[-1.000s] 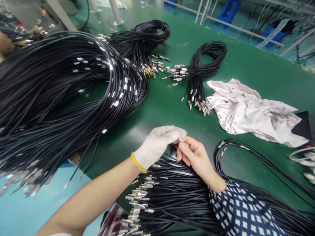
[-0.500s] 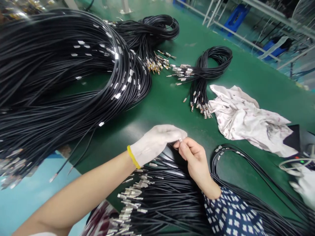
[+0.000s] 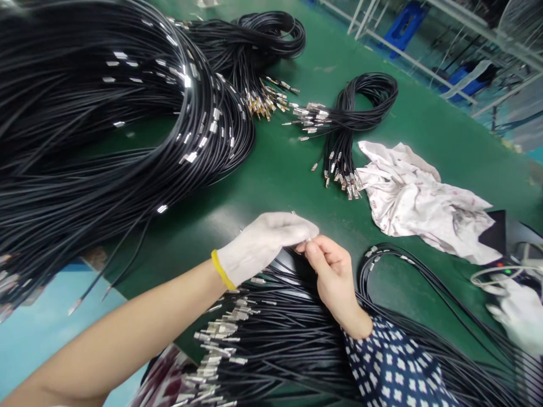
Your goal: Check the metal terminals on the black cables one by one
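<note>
curving inward, its hold hidden, the gloved left hand [image 3: 269, 243] meets, near the cables [image 3: 292, 334], a small tip [image 3: 309, 241] that the right hand [image 3: 335, 277] pinches and might drop if its pinch slackens or gets nudged.

The left hand [image 3: 278, 232] wears a close-fitting white fabric glove [image 3: 250, 251], edged at the wrist with a narrow, bright yellow band [image 3: 223, 270]. Beyond that band the left forearm [image 3: 139, 319] is bare. The right hand [image 3: 333, 277] is bare too. A loose navy-blue cloth sleeve [image 3: 390, 362], printed all over with small white four-lobed motifs, covers the right forearm and ends near the wrist.
</note>
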The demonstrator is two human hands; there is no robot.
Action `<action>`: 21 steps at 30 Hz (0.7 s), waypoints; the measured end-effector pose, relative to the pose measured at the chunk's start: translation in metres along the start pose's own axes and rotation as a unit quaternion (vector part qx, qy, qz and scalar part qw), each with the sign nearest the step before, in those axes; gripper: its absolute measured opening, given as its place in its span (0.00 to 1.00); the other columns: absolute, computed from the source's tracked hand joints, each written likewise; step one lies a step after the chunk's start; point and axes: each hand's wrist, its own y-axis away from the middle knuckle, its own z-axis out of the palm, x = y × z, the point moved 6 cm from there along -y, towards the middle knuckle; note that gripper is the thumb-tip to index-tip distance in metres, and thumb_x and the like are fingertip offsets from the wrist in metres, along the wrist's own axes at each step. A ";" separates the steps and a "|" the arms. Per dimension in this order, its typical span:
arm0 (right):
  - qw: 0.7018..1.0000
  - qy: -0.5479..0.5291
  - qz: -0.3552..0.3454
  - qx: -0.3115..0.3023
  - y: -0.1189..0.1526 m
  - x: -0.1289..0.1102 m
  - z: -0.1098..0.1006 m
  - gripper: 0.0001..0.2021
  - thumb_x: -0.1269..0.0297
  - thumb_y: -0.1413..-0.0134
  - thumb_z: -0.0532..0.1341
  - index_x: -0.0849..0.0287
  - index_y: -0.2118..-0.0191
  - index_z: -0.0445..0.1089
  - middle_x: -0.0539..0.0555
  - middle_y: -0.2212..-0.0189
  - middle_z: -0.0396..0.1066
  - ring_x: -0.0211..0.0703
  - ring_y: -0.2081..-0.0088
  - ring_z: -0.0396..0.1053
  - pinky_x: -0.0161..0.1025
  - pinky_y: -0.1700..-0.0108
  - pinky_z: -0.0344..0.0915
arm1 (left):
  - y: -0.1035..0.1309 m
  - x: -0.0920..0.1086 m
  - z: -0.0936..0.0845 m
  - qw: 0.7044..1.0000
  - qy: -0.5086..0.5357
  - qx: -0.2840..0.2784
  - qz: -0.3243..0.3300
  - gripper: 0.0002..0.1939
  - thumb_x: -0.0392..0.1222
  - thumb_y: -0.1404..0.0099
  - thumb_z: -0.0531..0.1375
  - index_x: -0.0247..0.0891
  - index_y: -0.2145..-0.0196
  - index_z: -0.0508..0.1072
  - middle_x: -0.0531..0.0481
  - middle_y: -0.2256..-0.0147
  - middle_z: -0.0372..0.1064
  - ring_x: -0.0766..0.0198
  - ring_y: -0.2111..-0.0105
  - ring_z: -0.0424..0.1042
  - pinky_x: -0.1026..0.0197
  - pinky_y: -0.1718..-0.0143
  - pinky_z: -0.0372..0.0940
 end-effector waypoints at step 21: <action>0.995 -0.081 0.005 -0.058 -0.002 -0.005 0.013 0.13 0.55 0.34 0.60 0.59 0.66 0.72 0.44 0.84 0.60 0.33 0.81 0.53 0.35 0.75 0.52 | -0.005 -0.007 0.003 0.996 0.052 -0.073 0.003 0.18 0.51 0.42 0.69 0.38 0.58 0.81 0.41 0.55 0.78 0.49 0.50 0.74 0.50 0.45 0.66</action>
